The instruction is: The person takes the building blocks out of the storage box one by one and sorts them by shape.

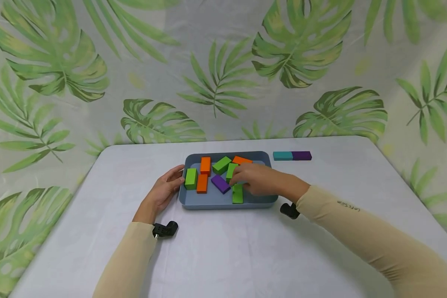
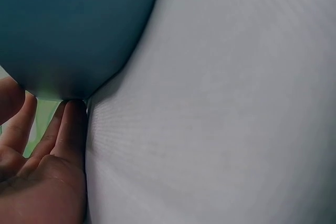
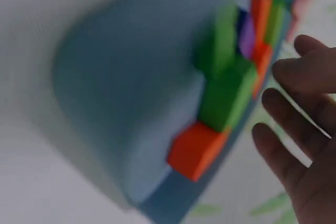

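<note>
This looks like a small recording station, perhaps in a lab or studio, though the wider room cannot be seen. A leaf-printed cloth closes off the space behind a bare-fronted white table, and small black camera-like devices sit at the person's wrists.

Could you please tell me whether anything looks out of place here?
Perhaps the teal block and one purple block: they lie on the table outside the tray, while the other visible blocks are inside. Still, they are neatly aligned.
</note>
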A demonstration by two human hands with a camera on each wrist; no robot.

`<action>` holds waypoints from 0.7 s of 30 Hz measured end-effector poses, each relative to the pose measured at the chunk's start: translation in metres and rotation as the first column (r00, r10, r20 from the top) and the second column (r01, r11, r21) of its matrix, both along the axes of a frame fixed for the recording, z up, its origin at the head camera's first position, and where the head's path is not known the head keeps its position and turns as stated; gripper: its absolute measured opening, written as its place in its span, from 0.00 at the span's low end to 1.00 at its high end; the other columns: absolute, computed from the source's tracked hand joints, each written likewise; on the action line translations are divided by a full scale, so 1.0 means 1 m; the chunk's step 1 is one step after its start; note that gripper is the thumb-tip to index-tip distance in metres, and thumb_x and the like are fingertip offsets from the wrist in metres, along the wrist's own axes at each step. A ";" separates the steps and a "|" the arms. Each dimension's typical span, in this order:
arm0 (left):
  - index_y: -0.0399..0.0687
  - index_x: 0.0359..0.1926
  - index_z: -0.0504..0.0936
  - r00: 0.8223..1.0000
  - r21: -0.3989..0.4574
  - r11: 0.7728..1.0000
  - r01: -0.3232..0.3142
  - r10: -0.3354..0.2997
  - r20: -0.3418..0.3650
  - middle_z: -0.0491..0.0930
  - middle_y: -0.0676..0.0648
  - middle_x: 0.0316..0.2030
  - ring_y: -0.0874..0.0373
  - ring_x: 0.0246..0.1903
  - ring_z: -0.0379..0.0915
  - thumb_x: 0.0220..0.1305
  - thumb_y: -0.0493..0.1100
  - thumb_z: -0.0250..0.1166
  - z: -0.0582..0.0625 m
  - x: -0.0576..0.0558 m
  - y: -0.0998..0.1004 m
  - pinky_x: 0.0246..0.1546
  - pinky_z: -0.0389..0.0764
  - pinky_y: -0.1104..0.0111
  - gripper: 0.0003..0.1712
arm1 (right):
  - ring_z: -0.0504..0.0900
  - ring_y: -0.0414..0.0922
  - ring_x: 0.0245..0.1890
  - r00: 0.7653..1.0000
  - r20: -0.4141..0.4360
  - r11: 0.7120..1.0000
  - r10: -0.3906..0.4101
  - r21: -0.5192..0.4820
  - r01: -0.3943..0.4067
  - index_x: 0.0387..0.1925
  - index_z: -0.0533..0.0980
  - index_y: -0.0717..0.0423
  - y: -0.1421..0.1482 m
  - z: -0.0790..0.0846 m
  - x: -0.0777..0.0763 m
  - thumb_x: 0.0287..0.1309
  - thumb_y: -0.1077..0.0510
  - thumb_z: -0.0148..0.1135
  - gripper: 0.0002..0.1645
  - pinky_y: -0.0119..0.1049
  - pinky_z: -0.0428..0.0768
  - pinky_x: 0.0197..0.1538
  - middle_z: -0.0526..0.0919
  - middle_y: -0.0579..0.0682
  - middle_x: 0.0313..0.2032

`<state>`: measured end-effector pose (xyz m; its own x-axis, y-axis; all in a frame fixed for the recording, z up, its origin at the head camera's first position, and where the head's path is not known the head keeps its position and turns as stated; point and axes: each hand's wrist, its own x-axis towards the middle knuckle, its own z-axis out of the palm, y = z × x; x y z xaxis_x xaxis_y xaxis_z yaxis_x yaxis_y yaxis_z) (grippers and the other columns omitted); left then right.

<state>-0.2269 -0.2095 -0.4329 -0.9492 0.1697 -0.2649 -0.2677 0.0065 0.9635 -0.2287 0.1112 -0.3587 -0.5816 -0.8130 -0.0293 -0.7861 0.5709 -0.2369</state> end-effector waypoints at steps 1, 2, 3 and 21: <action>0.51 0.77 0.56 1.000 -0.001 1.000 0.000 0.000 0.001 0.50 0.43 0.78 0.49 0.78 0.48 0.74 0.36 0.53 0.000 0.000 0.000 0.79 0.50 0.56 0.34 | 0.79 0.48 0.56 1.000 0.011 1.000 -0.002 0.025 0.001 0.53 0.83 0.50 -0.003 -0.005 0.002 0.61 0.70 0.57 0.23 0.45 0.80 0.62 0.83 0.50 0.53; 0.51 0.77 0.56 1.000 -0.003 1.000 -0.001 0.001 0.002 0.51 0.43 0.78 0.49 0.78 0.48 0.74 0.36 0.53 -0.001 0.000 0.001 0.79 0.50 0.56 0.34 | 0.78 0.48 0.57 1.000 0.026 0.999 -0.009 0.040 0.008 0.55 0.82 0.50 -0.005 -0.009 0.004 0.61 0.70 0.56 0.24 0.45 0.80 0.63 0.82 0.51 0.55; 0.51 0.77 0.56 1.000 -0.003 1.000 -0.001 0.001 0.003 0.51 0.43 0.78 0.49 0.77 0.48 0.74 0.36 0.53 -0.001 0.000 0.001 0.79 0.50 0.56 0.34 | 0.77 0.49 0.58 0.999 0.039 0.999 -0.018 0.048 0.016 0.56 0.81 0.50 -0.006 -0.012 0.005 0.61 0.70 0.56 0.24 0.45 0.79 0.64 0.81 0.51 0.56; 0.51 0.78 0.55 1.000 -0.005 1.000 0.009 -0.009 -0.003 0.50 0.43 0.78 0.49 0.78 0.48 0.74 0.36 0.53 0.001 -0.001 -0.001 0.79 0.50 0.56 0.35 | 0.78 0.49 0.52 0.996 0.063 0.995 -0.070 0.077 0.065 0.51 0.82 0.54 -0.006 -0.031 0.004 0.55 0.69 0.65 0.21 0.43 0.81 0.59 0.80 0.54 0.51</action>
<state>-0.2274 -0.2104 -0.4322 -0.9484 0.1769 -0.2630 -0.2649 0.0134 0.9642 -0.2243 0.1055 -0.3895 -0.6296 -0.7663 -0.1282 -0.7296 0.6398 -0.2416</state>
